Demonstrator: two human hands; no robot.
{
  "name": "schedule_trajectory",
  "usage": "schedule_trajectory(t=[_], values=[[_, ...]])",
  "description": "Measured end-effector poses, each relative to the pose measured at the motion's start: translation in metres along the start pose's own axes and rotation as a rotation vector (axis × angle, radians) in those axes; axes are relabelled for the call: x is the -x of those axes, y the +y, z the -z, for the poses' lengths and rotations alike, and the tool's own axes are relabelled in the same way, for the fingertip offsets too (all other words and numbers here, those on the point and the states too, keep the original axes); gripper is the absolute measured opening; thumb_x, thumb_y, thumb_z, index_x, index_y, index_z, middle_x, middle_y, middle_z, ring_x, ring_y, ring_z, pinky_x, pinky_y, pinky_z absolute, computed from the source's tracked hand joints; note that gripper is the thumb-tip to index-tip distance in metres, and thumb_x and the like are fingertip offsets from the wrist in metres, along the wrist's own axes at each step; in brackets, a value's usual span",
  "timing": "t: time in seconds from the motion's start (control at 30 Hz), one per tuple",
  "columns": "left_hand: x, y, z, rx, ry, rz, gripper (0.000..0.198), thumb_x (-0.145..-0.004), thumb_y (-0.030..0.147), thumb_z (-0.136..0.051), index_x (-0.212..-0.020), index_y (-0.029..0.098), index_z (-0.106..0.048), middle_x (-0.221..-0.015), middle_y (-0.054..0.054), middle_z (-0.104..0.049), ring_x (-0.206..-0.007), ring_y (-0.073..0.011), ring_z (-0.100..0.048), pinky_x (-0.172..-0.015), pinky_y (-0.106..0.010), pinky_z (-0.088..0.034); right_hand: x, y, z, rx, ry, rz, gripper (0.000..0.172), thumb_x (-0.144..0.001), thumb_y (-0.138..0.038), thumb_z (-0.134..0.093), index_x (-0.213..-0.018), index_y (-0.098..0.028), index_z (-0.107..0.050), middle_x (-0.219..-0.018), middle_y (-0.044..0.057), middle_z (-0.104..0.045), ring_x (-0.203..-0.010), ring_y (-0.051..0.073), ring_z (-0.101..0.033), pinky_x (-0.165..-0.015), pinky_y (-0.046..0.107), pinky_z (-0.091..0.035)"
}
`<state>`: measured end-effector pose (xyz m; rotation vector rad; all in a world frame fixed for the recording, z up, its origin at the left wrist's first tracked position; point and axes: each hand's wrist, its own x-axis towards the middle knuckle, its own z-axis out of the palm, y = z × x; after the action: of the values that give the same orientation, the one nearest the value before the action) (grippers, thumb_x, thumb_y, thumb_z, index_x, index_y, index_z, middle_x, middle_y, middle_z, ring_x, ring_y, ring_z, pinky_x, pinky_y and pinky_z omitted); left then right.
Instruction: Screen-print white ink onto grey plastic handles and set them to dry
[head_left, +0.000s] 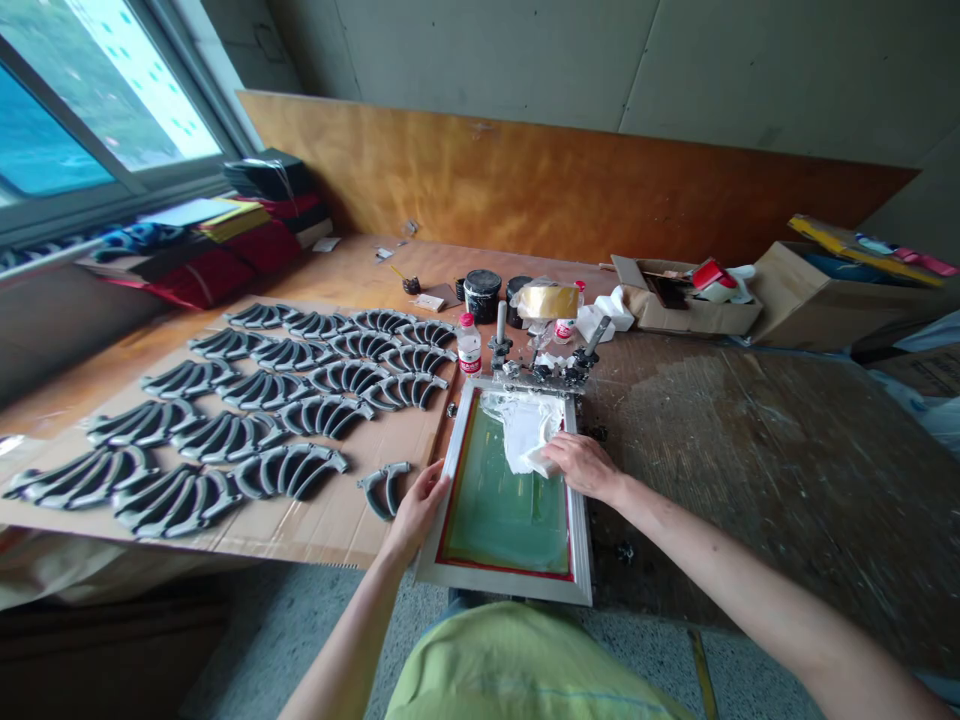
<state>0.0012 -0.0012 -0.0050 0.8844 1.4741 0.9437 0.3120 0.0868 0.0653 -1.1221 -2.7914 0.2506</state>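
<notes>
Head view: A person in a lime-green shirt [517,665] works over a silver metal-framed rectangular screen [504,585] with green mesh, its long axis running away from the body. The left hand [424,500], fingers bent, touches the screen's left rail; whether it grips underneath cannot be told. The right hand [583,465], reaching across the right rail, pinches the near edge of a crumpled white cloth [525,425], which lies forward and left of it on the mesh's far half; the left hand is farther from the cloth. Just left of the left hand sits a single grey curved part [384,490] on brown cardboard, beside rows of grey ribbed fan-shaped parts [259,425]. Dark metal clamps [544,375] block the screen's far end. Beyond stand a clear red-capped bottle [469,345], a black round tub [481,295] and an open cardboard box [690,308].
</notes>
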Motion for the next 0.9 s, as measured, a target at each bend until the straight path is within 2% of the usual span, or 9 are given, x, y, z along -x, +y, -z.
schedule_trajectory(t=[0.1, 0.23, 0.37, 0.47, 0.53, 0.6, 0.7, 0.8, 0.9], values=[[0.001, 0.001, -0.002, 0.003, 0.022, -0.007, 0.075, -0.075, 0.063, -0.064, -0.133, 0.016, -0.054, -0.103, -0.01, -0.072, -0.08, -0.0213, -0.066, -0.067, -0.029, -0.05, -0.012, 0.009, 0.01, -0.044, -0.004, -0.001, 0.02, -0.075, -0.001, -0.059, -0.077, -0.021, -0.065, -0.079, 0.002, -0.066, -0.08, 0.018, -0.058, -0.072, 0.028, -0.043], [0.004, 0.008, -0.003, -0.002, 0.047, -0.014, 0.076, -0.073, 0.064, -0.065, -0.129, 0.014, -0.058, -0.096, -0.009, -0.073, -0.078, -0.0218, -0.066, -0.066, -0.029, -0.05, -0.025, 0.004, -0.002, 0.006, 0.177, -0.117, 0.019, -0.083, -0.003, -0.054, -0.084, -0.018, -0.066, -0.088, 0.006, -0.064, -0.089, 0.021, -0.056, -0.076, 0.031, -0.045], [0.008, 0.016, -0.002, -0.006, 0.064, -0.004, 0.075, -0.071, 0.064, -0.067, -0.127, 0.015, -0.06, -0.084, -0.006, -0.071, -0.073, -0.0212, -0.065, -0.064, -0.029, -0.05, -0.009, -0.009, -0.022, 0.026, 0.205, 0.004, 0.03, -0.084, 0.001, -0.045, -0.094, -0.016, -0.068, -0.092, 0.009, -0.063, -0.094, 0.023, -0.054, -0.084, 0.035, -0.048], [0.011, 0.021, -0.001, 0.009, 0.034, -0.004, 0.071, -0.075, 0.061, -0.066, -0.129, 0.016, -0.058, -0.087, -0.006, -0.071, -0.075, -0.0211, -0.065, -0.065, -0.029, -0.05, -0.004, -0.004, -0.017, -0.066, 0.224, 0.028, 0.026, -0.086, -0.005, -0.052, -0.1, -0.019, -0.068, -0.094, 0.007, -0.066, -0.092, 0.021, -0.058, -0.084, 0.035, -0.05], [0.012, 0.026, 0.0, 0.013, 0.022, 0.004, 0.071, -0.074, 0.06, -0.067, -0.129, 0.016, -0.058, -0.086, -0.006, -0.071, -0.075, -0.0212, -0.065, -0.066, -0.029, -0.05, -0.017, 0.007, -0.006, -0.139, 0.27, -0.059, 0.031, -0.085, -0.011, -0.062, -0.113, -0.022, -0.066, -0.1, 0.006, -0.068, -0.092, 0.02, -0.061, -0.084, 0.034, -0.051], [0.015, 0.033, 0.0, 0.014, 0.017, 0.018, 0.073, -0.073, 0.06, -0.069, -0.13, 0.017, -0.057, -0.084, -0.005, -0.071, -0.074, -0.0214, -0.066, -0.065, -0.029, -0.051, -0.04, 0.019, 0.007, -0.194, 0.298, -0.195, 0.05, -0.082, -0.015, -0.068, -0.129, -0.026, -0.058, -0.107, 0.005, -0.068, -0.093, 0.02, -0.063, -0.085, 0.033, -0.052], [0.022, 0.053, 0.003, 0.036, 0.007, 0.019, 0.075, -0.07, 0.059, -0.071, -0.132, 0.02, -0.056, -0.084, -0.004, -0.072, -0.076, -0.022, -0.067, -0.066, -0.029, -0.052, -0.069, 0.036, 0.025, -0.166, 0.264, -0.389, 0.066, -0.08, -0.02, -0.073, -0.141, -0.03, -0.048, -0.105, 0.006, -0.067, -0.089, 0.02, -0.064, -0.082, 0.032, -0.051], [0.031, 0.083, 0.006, 0.075, -0.018, 0.0, 0.067, -0.075, 0.066, -0.063, -0.124, 0.021, -0.063, -0.09, -0.005, -0.074, -0.08, -0.0225, -0.068, -0.067, -0.03, -0.053, -0.071, 0.053, 0.041, -0.078, 0.338, -0.501, 0.061, -0.082, -0.03, -0.071, -0.14, -0.028, -0.051, -0.104, 0.009, -0.067, -0.088, 0.023, -0.064, -0.078, 0.032, -0.051], [0.032, 0.119, 0.007, 0.043, -0.012, -0.092, 0.065, -0.081, 0.073, -0.046, -0.108, 0.019, -0.069, -0.087, -0.006, -0.074, -0.073, -0.0217, -0.067, -0.063, -0.031, -0.053, -0.042, 0.074, 0.04, -0.07, 0.49, -0.605, 0.042, -0.089, -0.031, -0.062, -0.13, -0.023, -0.059, -0.096, 0.007, -0.07, -0.082, 0.021, -0.065, -0.074, 0.031, -0.051]])
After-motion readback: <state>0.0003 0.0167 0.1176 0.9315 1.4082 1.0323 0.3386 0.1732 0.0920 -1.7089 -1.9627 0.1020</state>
